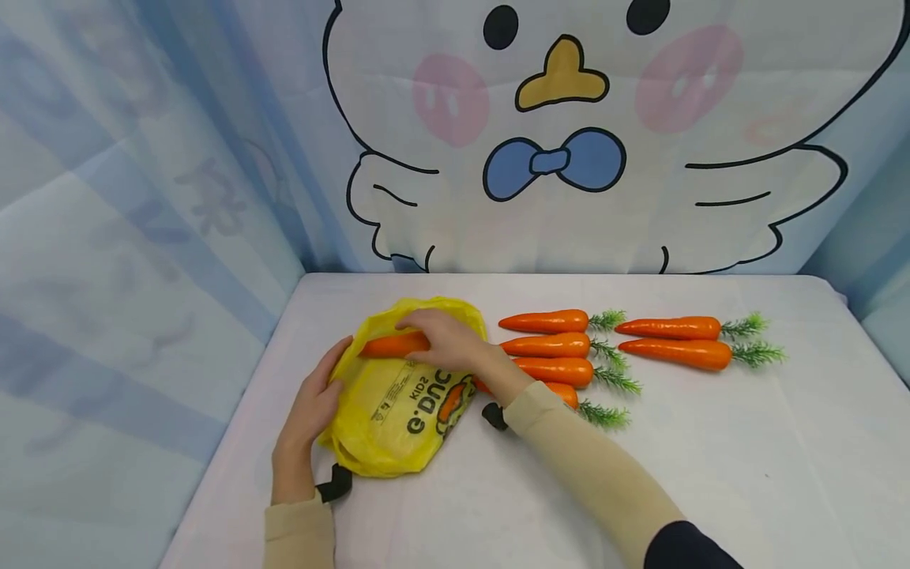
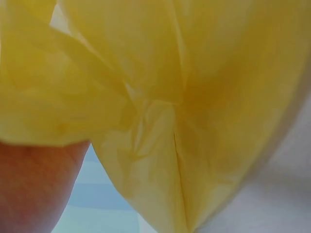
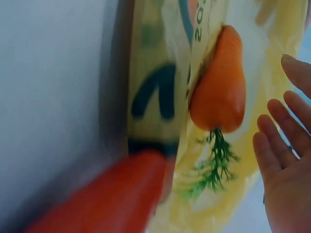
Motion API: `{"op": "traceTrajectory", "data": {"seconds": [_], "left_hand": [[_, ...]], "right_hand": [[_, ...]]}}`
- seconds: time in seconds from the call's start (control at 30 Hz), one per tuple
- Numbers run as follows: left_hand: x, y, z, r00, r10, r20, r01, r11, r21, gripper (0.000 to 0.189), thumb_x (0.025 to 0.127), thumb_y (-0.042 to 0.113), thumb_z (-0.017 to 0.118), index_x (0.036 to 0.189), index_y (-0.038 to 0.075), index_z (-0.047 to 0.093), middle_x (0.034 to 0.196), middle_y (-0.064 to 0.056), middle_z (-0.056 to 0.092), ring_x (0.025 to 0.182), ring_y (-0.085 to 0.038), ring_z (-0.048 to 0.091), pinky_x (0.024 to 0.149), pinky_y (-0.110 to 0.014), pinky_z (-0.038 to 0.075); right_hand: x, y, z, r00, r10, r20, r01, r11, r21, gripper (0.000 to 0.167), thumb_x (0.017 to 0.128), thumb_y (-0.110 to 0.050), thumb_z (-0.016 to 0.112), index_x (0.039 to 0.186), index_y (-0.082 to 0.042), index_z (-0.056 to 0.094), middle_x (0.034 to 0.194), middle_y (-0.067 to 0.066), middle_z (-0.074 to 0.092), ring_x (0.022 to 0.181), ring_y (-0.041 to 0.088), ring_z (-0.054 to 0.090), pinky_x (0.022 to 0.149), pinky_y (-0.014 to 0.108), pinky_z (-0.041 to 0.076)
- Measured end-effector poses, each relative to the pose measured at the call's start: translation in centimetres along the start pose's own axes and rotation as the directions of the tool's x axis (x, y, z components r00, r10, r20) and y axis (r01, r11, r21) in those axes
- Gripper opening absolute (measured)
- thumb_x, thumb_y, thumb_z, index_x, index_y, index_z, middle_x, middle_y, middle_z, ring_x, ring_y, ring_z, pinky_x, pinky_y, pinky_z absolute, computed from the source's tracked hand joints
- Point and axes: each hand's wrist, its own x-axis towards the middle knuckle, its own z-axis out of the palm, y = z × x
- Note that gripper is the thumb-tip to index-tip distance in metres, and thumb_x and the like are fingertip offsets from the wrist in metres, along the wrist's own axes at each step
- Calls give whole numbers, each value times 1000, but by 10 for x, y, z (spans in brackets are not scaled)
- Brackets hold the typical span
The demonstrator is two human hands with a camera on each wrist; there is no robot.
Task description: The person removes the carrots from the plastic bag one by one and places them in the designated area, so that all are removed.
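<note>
A yellow plastic bag point(image 1: 377, 450) with printed lettering lies on the table, its mouth spread toward the far side. My left hand point(image 1: 313, 403) holds the bag's left edge; in the left wrist view the yellow film point(image 2: 146, 73) hides most of that hand. Over the bag's mouth is my right hand point(image 1: 448, 338), beside a toy carrot point(image 1: 394, 345) that lies inside. The right wrist view shows this carrot point(image 3: 223, 92) with its green top, apart from the right hand point(image 3: 291, 170), whose fingers are extended and hold nothing.
Several orange carrots point(image 1: 554, 345) lie in a column right of the bag, partly under the right forearm. Two more carrots point(image 1: 675, 353) lie farther right. A white cloth covers the table point(image 1: 746, 474); a printed curtain point(image 1: 569, 221) hangs behind it.
</note>
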Motion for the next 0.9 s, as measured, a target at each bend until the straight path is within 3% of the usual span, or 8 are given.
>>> {"op": "traceTrajectory", "data": {"seconds": [0.47, 0.9], "left_hand": [[-2, -2, 3, 1000, 0, -10, 0, 1000, -2, 67, 96, -3, 35, 159, 15, 32, 163, -9, 30, 150, -32, 23, 120, -55, 16], [-1, -3, 2, 1000, 24, -10, -24, 1000, -4, 66, 95, -4, 35, 159, 13, 31, 163, -11, 30, 150, -33, 23, 120, -54, 17]], "right_hand": [[8, 0, 24, 996, 85, 39, -84, 996, -35, 52, 96, -23, 70, 144, -11, 54, 150, 5, 49, 137, 21, 43, 115, 35, 34], [11, 2, 28, 993, 109, 43, -100, 978, -183, 53, 97, -24, 69, 145, -12, 53, 146, 6, 51, 132, 22, 46, 113, 36, 36]]}}
